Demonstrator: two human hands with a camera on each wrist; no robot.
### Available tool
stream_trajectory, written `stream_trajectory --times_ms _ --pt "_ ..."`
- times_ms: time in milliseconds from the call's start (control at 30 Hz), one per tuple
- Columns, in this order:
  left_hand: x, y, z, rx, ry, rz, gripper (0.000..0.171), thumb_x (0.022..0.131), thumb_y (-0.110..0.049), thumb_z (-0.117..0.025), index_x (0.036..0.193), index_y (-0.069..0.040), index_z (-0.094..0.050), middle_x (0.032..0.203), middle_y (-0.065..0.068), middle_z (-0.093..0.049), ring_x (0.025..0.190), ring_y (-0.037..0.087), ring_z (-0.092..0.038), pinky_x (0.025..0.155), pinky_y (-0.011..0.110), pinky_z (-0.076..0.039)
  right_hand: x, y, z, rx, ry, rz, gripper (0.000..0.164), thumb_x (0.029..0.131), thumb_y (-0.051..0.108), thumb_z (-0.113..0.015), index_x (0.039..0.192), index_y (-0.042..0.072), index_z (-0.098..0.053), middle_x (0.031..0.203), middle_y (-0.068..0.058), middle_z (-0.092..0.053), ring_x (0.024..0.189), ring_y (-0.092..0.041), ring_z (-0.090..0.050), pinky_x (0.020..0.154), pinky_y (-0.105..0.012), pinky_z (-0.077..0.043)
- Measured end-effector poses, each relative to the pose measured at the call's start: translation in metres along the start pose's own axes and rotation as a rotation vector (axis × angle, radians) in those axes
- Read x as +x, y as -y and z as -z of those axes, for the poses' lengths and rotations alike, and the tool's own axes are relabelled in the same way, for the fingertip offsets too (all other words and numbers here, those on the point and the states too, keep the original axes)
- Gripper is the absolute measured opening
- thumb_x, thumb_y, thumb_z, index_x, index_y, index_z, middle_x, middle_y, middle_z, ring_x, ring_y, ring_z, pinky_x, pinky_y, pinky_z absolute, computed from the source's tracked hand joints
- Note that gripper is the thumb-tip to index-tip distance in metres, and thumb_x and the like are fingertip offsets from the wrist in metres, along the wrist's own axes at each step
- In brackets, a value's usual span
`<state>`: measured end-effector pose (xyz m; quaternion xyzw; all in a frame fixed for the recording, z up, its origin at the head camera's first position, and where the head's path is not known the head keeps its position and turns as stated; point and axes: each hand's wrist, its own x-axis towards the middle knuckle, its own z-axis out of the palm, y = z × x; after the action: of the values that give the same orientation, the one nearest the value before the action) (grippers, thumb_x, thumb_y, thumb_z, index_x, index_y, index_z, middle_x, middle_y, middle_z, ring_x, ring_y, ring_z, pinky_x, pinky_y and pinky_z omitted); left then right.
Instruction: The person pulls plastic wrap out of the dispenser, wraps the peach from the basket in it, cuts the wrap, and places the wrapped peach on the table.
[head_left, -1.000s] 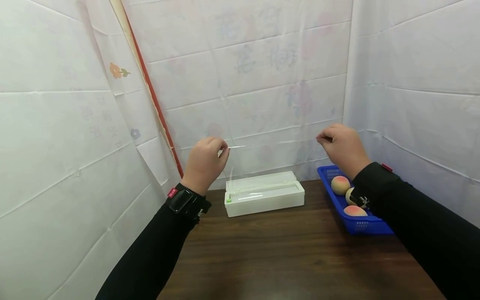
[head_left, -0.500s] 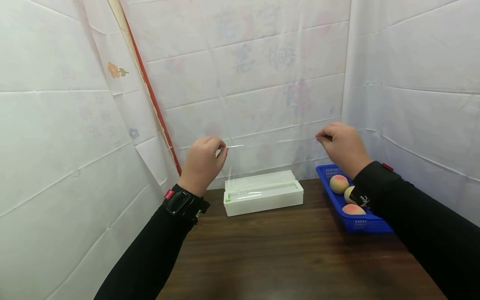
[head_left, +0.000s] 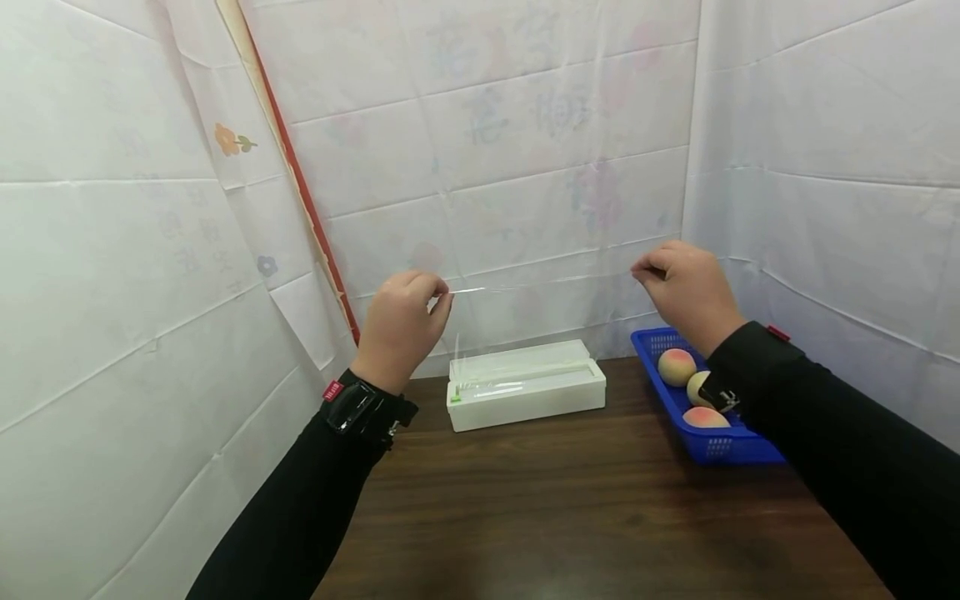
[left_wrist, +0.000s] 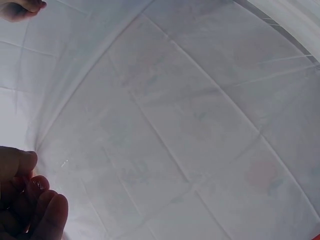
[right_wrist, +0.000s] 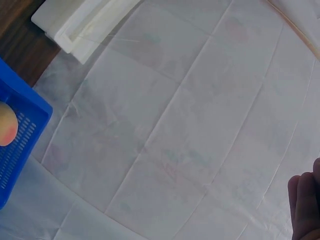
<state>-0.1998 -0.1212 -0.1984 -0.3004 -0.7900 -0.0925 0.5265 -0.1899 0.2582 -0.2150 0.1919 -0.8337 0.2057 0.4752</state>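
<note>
A sheet of clear plastic wrap (head_left: 517, 287) stretches between both hands, above and in front of a long white wrap box (head_left: 525, 408). My left hand (head_left: 405, 329) pinches the left end of its upper edge between thumb and fingers. At the other end, my right hand (head_left: 690, 287) pinches the opposite corner. In the left wrist view the left hand's fingers (left_wrist: 52, 215) are curled together; the right wrist view catches only part of the right hand (right_wrist: 306, 210). The box's lid (head_left: 517, 358) stands raised at the back, and a small green piece (head_left: 456, 397) sits at its left end.
A blue plastic basket (head_left: 738, 450) with several peaches (head_left: 677, 367) stands on the right, partly hidden by the right forearm. Both rest on a dark wooden table (head_left: 540, 500). White sheeting (head_left: 525, 150) encloses the back and sides.
My left hand has shifted slightly left and up, and the right hand a touch upward. Both keep their pinch on the plastic wrap, which stays stretched between them.
</note>
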Motion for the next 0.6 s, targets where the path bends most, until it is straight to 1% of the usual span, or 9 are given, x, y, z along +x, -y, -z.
stream_trajectory --times_ms 200,600 --pt "-0.0005 0.0007 0.0018 0.002 -0.007 0.001 0.009 0.098 -0.010 -0.075 0.092 -0.003 -0.078 0.090 0.011 -0.079 0.084 0.025 -0.072 0.078 0.040 -0.063 0.0004 -0.0005 -0.0007 -0.006 -0.025 0.024 0.007 0.098 0.001 -0.074 0.097 0.001 -0.081 0.092 -0.013 -0.073 0.084 -0.026 -0.069 0.070 -0.038 -0.052" --pt "-0.0008 -0.0025 0.0061 -0.008 -0.026 -0.011 0.008 0.097 -0.008 -0.075 0.091 -0.004 -0.077 0.089 0.010 -0.078 0.084 0.026 -0.072 0.078 0.040 -0.062 -0.0024 0.0023 0.0032 -0.003 -0.035 0.036 0.006 0.098 0.002 -0.075 0.097 0.002 -0.081 0.092 -0.012 -0.073 0.084 -0.024 -0.068 0.070 -0.034 -0.050"
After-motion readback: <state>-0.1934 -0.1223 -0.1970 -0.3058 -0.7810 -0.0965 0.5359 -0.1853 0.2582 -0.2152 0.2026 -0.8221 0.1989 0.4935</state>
